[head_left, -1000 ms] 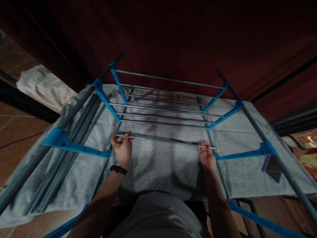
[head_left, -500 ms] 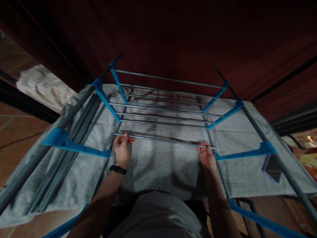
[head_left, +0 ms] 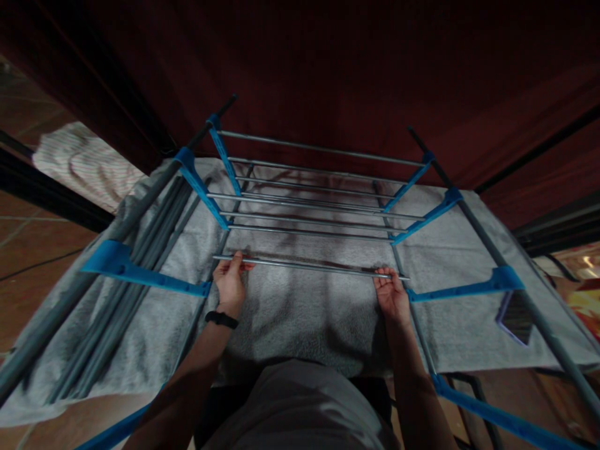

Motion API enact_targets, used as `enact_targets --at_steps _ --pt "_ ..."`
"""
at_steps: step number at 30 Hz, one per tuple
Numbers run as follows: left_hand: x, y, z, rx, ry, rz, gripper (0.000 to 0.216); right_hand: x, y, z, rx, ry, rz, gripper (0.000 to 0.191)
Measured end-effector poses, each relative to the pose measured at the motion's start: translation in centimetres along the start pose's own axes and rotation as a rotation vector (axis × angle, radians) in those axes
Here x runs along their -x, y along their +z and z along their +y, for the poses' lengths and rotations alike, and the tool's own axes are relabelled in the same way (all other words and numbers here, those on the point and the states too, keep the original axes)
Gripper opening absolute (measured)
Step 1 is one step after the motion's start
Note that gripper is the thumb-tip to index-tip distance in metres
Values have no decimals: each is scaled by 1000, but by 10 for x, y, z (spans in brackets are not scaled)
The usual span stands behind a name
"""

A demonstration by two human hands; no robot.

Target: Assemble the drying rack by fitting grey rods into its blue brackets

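A thin metal rod (head_left: 304, 266) lies across both my hands. Near its left end, my left hand (head_left: 229, 278) pinches it between thumb and fingers, a dark band on the wrist. My right hand (head_left: 392, 295) grips it near the right end, palm turned up. Around them stands a rack frame of grey tubes with blue plastic brackets. The left blue bracket (head_left: 145, 275) and the right blue bracket (head_left: 464, 291) flank the rod, whose ends appear apart from both. Beyond it, several rods (head_left: 309, 219) span the farther brackets.
Several loose grey tubes (head_left: 135, 287) lie on the grey cloth (head_left: 300, 331) at the left. A dark phone-like object with a purple edge (head_left: 514, 319) rests at the right. A dark red curtain (head_left: 300, 69) hangs behind; striped fabric (head_left: 84, 162) is at far left.
The rod's left end has shifted slightly left and down with my left hand. My right hand stays nearly in place, still holding the rod.
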State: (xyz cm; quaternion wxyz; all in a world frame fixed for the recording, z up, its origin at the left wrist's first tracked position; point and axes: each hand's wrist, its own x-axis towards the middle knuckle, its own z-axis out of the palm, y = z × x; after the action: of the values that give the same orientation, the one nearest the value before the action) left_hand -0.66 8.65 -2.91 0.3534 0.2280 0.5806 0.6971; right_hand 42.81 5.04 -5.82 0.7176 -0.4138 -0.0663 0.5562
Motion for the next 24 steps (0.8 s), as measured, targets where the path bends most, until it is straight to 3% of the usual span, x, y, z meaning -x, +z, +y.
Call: enact_targets --at_steps 8,16,21,24 --pt "-2 4 8 60 -78 34 40 1 0 0 45 -15 12 22" --pt "18 22 26 191 -260 -192 32 1 -2 1 26 -20 -3 9" --pt "47 40 18 210 -384 -350 35 3 1 0 -8 -8 0 15" --pt "58 45 8 232 -432 -383 37 3 2 -1 -2 -5 2 14"
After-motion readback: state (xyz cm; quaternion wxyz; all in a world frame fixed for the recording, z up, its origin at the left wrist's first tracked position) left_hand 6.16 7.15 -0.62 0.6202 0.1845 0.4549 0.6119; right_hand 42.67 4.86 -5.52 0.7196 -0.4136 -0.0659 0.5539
